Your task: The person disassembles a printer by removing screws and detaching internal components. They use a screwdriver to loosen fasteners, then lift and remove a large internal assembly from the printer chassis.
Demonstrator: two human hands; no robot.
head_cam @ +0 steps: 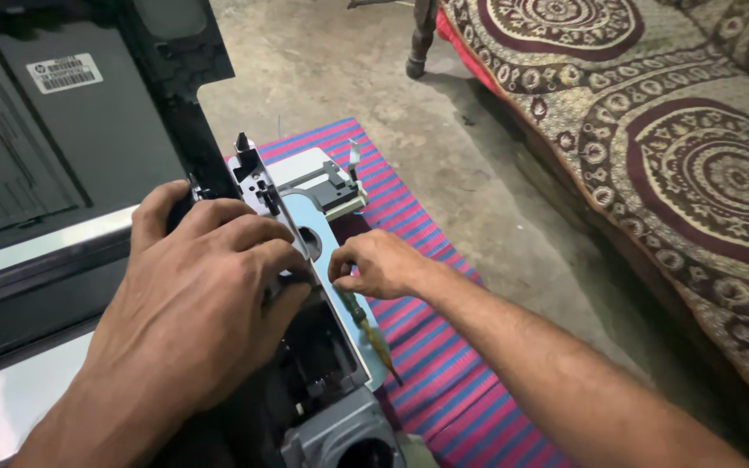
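Fingers (244,232) of the left hand (192,312) curl down over the top edge of a grey metal and black plastic frame part (305,195) of an opened printer, pressing on it with the palm laid flat; what lies under that palm is hidden, so whether the fingers clamp anything or merely bear down cannot be told. Just to the right, the right hand (379,264) is pinched shut, thumb against forefinger, around the upper end of a thin screwdriver with a translucent yellow-green handle (373,334); its top end is buried in the fist, and its lower end runs down to the near right along the frame's edge, its dark end resting over the cloth. The frame stands between the two hands, over a pink, blue and purple striped woven mat (444,364) spread on a bare grey concrete floor (409,113). On the left a large black flat printer body with a white label (54,130) fills the picture and is cut off by the top and left edges; a pale glossy panel (10,399) below it is also cut off. At the near edge a grey plastic housing with a round dark opening (348,438) is only partly in view. On the far right a bedspread with brown and maroon circular patterns (678,130) drapes a bed, and one dark turned wooden leg (422,39) shows at the top.
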